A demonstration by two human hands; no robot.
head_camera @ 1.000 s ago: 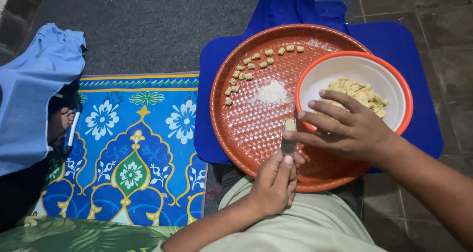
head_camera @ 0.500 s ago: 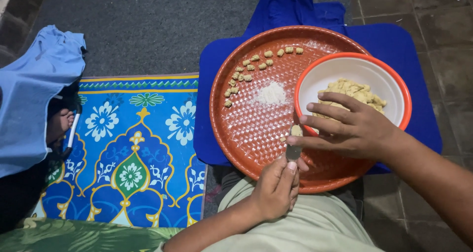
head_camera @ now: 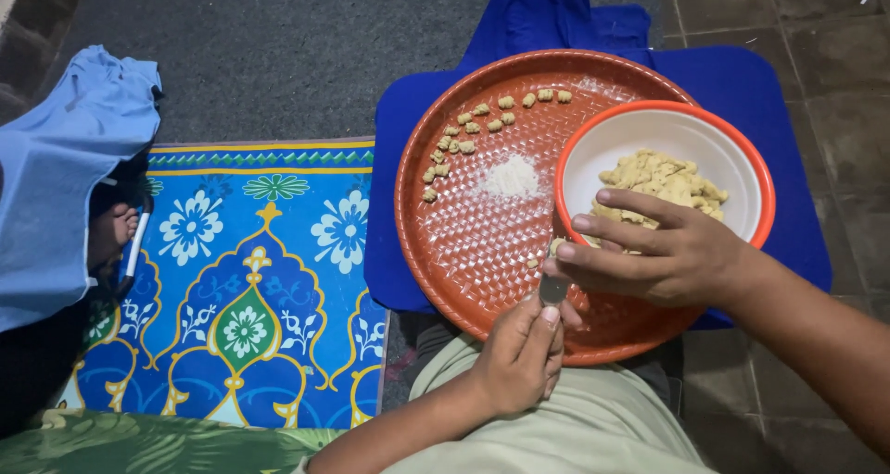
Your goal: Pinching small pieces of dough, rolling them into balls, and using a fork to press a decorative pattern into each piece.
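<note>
— While I watch from the head camera, what fills the floor?

— Largest is the patterned blue mat [head_camera: 250,289] with flowers, on the left, with a person in pale blue cloth [head_camera: 56,187] at its edge. Right of it lies a dark blue cloth [head_camera: 769,94], and on that sits the round reddish-brown tray [head_camera: 464,242] with a woven-looking surface.

— And on the tray?

— A white bowl with an orange rim [head_camera: 732,140] rests on its right side, holding lumps of pale dough [head_camera: 663,177]. A curved row of small shaped dough pieces [head_camera: 464,131] runs along the tray's upper left, and a little heap of flour [head_camera: 512,175] lies near the middle.

— Where are my hands?

— My right hand [head_camera: 667,256] lies across the bowl's near rim, fingers stretched left and pinched at the tips on a small dough bit [head_camera: 556,248]. My left hand [head_camera: 521,353] is below it, fingers closed around a small metal tool [head_camera: 553,290] that points upward.

— How does the bit sit against the fingers?

— It is at the right fingertips, directly above the tool's end, touching or nearly so; I cannot tell which.
</note>
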